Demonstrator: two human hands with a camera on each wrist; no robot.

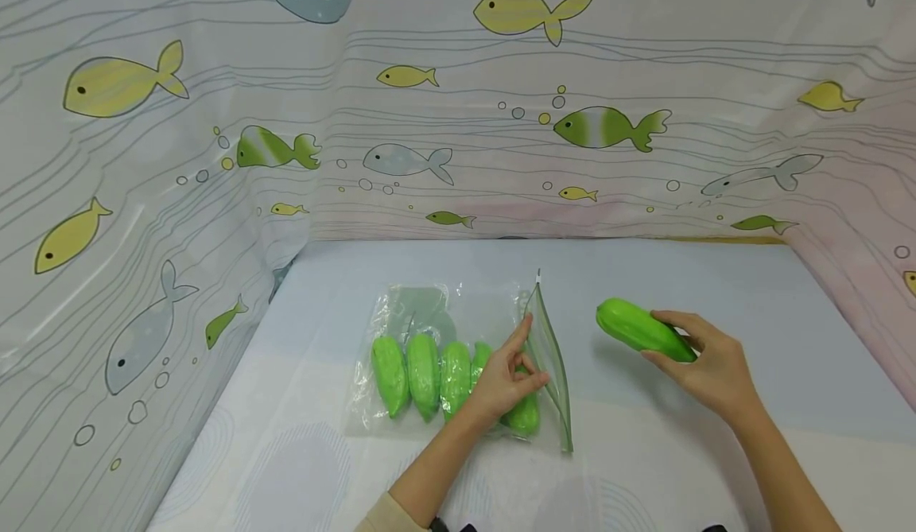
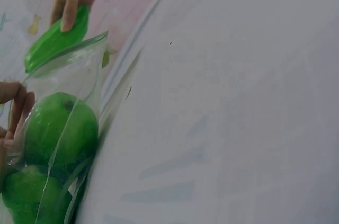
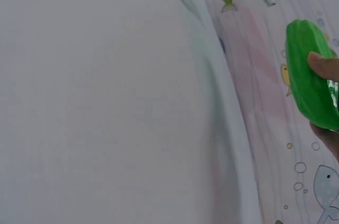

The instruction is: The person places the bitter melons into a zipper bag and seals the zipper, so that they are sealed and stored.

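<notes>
My right hand (image 1: 712, 361) grips a shiny green papaya-shaped fruit (image 1: 640, 327) by its near end, above the table to the right of the bag. In the right wrist view, the thumb lies along one side of this ridged fruit (image 3: 307, 75). A clear zip bag (image 1: 487, 301) lies on the table with several similar green fruits (image 1: 424, 373) side by side in it. At its mouth, my left hand (image 1: 504, 377) holds the film, index finger extended and other fingers bent. The bag's mouth (image 2: 69, 54) gapes in the left wrist view; my left fingertips are partly cut off there.
The pale table (image 1: 286, 413) carries faint round and striped prints. Behind and beside it hangs a sheet (image 1: 458, 126) printed with fish and wavy lines. The bag's green zip edge (image 1: 561, 373) faces the right hand.
</notes>
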